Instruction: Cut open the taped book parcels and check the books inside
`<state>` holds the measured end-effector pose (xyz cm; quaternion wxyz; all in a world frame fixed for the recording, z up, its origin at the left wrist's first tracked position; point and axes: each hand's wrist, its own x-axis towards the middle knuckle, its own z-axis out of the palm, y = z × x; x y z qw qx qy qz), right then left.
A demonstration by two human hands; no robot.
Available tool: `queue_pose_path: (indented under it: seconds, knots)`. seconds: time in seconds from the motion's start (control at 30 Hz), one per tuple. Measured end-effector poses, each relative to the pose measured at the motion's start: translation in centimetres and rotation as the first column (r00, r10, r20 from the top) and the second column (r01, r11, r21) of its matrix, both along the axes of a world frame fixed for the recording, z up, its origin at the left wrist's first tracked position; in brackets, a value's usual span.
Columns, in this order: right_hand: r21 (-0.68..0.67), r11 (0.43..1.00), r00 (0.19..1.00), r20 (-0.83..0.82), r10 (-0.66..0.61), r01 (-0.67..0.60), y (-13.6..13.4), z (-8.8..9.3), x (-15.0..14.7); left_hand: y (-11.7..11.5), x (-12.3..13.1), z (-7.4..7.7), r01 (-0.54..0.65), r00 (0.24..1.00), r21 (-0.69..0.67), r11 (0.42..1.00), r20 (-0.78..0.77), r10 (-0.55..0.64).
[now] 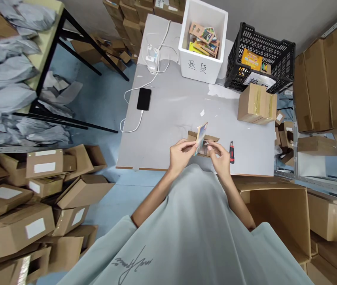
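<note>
My left hand (183, 153) grips a thin, flat packet with a blue printed face (201, 136), tilted upright over an open cardboard box (212, 138). My right hand (218, 155) is closed, thumb against fingers, at the right part of that box. Between its fingertips there seems to be a bit of clear or pale material, too small to name. The box lies near the table's front edge, its flaps spread and its inside partly hidden by my hands. Just right of my right hand lies a red and black utility knife (231, 152).
On the grey table (168, 118) are a phone (144, 99) on a white cable, a white foam box (202, 43) of printed pieces, a black crate (260, 59) and a taped carton (256, 103). Opened cartons (44, 170) pile up at left; a large open carton (275, 221) stands at right.
</note>
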<state>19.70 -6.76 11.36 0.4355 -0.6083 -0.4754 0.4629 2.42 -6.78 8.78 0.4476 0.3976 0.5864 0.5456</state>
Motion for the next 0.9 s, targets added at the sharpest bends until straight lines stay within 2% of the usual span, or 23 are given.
queue_pose_path:
  seconds: [0.07,0.17,0.3,0.47,0.63,0.8,0.9]
  knots:
    - [-0.04,0.999,0.997,-0.076,0.029,-0.032,-0.7,-0.2,-1.0,-0.6,0.7,0.4,0.041,0.998,0.057,0.998,-0.048,-0.038]
    - [-0.049,0.999,0.991,-0.132,-0.025,0.018,-1.3,-0.6,-2.2,-1.3,1.5,0.7,0.097,0.989,0.127,0.987,-0.119,-0.082]
    - [-0.018,0.998,0.989,-0.127,-0.07,0.068,-0.9,-0.9,-1.7,-1.4,1.1,0.9,0.18,0.978,0.146,0.973,-0.136,-0.16]
    - [-0.049,0.999,0.991,-0.135,-0.006,0.0,0.3,-0.2,0.7,0.3,-1.7,0.8,0.084,0.985,0.106,0.991,-0.157,-0.067]
    - [-0.081,0.994,0.984,-0.168,0.058,-0.073,0.9,0.1,1.7,0.8,-3.2,0.1,0.218,0.976,-0.077,0.973,0.024,-0.217]
    - [-0.074,0.995,0.988,-0.145,0.054,-0.065,1.3,-0.6,1.3,0.3,-2.6,-0.1,0.147,0.989,-0.088,0.985,0.015,-0.146]
    - [0.052,0.998,0.999,-0.015,-0.045,0.046,1.2,-0.1,0.7,0.3,-2.0,0.0,0.073,0.996,-0.049,0.996,-0.047,-0.075]
